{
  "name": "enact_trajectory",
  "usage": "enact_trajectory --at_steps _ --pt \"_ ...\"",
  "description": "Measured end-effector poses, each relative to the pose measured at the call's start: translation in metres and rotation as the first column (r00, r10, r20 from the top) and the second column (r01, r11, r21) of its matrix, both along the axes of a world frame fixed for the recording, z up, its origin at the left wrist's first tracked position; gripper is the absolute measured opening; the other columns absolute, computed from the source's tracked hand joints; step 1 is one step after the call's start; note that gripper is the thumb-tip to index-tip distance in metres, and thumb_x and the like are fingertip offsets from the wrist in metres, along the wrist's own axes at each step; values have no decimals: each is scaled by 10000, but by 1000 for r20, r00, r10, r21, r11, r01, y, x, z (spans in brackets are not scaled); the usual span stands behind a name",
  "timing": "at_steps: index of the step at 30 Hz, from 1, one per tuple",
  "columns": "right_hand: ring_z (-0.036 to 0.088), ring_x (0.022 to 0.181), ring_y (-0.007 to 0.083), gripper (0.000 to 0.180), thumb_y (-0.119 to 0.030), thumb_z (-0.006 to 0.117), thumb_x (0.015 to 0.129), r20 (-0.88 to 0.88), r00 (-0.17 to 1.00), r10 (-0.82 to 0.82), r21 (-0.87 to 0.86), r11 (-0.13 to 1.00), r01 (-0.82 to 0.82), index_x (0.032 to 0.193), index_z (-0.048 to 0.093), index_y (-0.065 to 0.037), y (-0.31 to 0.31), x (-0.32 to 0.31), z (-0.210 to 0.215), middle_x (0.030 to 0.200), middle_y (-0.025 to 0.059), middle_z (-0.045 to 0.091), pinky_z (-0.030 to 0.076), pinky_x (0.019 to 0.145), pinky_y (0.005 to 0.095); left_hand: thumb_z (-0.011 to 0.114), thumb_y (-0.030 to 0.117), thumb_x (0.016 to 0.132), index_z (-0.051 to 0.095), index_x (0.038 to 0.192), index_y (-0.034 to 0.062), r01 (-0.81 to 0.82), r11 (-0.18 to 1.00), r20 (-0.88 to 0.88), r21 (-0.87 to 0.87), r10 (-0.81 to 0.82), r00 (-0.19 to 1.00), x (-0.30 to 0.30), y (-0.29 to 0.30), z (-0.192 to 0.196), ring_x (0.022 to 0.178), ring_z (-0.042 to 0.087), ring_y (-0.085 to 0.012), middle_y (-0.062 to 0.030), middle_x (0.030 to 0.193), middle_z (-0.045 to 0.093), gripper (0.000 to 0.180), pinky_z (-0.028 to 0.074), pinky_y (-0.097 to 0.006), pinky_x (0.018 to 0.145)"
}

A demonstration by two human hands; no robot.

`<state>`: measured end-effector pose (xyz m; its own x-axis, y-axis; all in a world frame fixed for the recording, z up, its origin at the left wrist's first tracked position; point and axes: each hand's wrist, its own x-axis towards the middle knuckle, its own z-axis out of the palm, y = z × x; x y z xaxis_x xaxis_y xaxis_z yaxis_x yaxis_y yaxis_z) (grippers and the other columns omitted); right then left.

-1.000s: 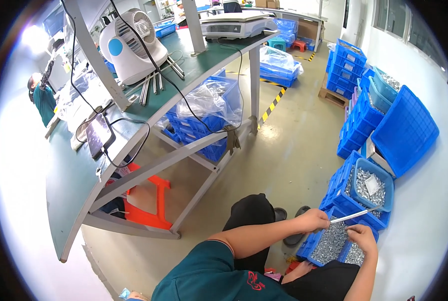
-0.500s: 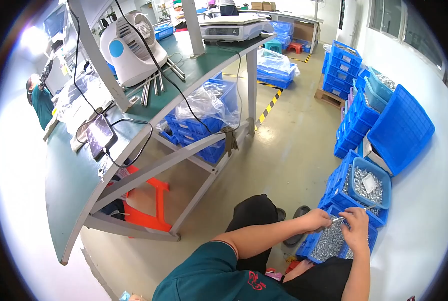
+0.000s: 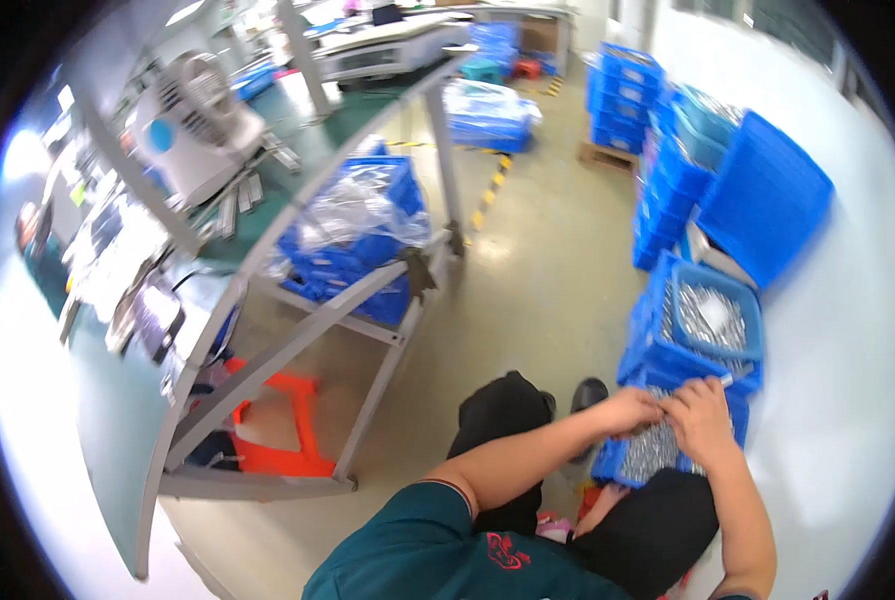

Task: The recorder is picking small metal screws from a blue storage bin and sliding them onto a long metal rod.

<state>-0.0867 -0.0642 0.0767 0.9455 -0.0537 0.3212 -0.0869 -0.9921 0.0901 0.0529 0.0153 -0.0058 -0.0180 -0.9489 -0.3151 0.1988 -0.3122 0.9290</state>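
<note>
In front of me my left hand [image 3: 629,412] and my right hand [image 3: 702,418] meet with fingers pinched. A thin silvery metal rod [image 3: 735,376] juts out past the right fingers; its other end is hidden between the hands. Directly beneath them stands a blue crate [image 3: 610,462] filled with small shiny metal parts [image 3: 649,452]. Just beyond it, a light-blue basin [image 3: 754,312] with more such metal pieces and a white slip [image 3: 714,312] rests in another blue crate [image 3: 647,325].
A blue lid or panel [image 3: 767,200] leans by stacked blue crates [image 3: 657,225] along the right wall. To the left, a green-topped workbench [image 3: 107,430] carries a white fan [image 3: 192,130] and metal bars [image 3: 235,205]. An orange-red stool [image 3: 307,420] stands beneath it.
My hands have come closer together, and less of the rod shows between them. The whole view has shifted, with the bench and crates farther left; the picture is now blurred.
</note>
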Motion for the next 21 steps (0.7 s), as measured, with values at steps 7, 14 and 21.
enact_trajectory --at_steps 7,14,21 --pt "559 820 202 203 -150 549 689 109 993 38 -56 998 -32 881 604 -117 -41 -17 -39 818 35 580 417 795 370 565 210 836 603 874 38 -11 999 -112 44 16 994 -2 -21 -17 424 412 -76 -26 637 524 181 275 -218 346" --pt "569 887 196 204 -139 525 728 234 969 -75 5 997 76 914 609 -142 -55 -67 -78 866 39 589 416 778 341 528 239 864 587 879 24 121 984 -51 132 -115 992 -33 -45 -24 377 370 -80 -21 578 500 224 252 -222 359" --pt "563 911 207 223 -141 510 742 249 952 -178 80 983 163 948 597 -148 -66 -105 -130 879 38 578 419 797 344 535 212 860 602 869 22 189 947 42 261 -206 978 -48 -52 -39 389 369 -81 -5 560 486 201 265 -224 369"
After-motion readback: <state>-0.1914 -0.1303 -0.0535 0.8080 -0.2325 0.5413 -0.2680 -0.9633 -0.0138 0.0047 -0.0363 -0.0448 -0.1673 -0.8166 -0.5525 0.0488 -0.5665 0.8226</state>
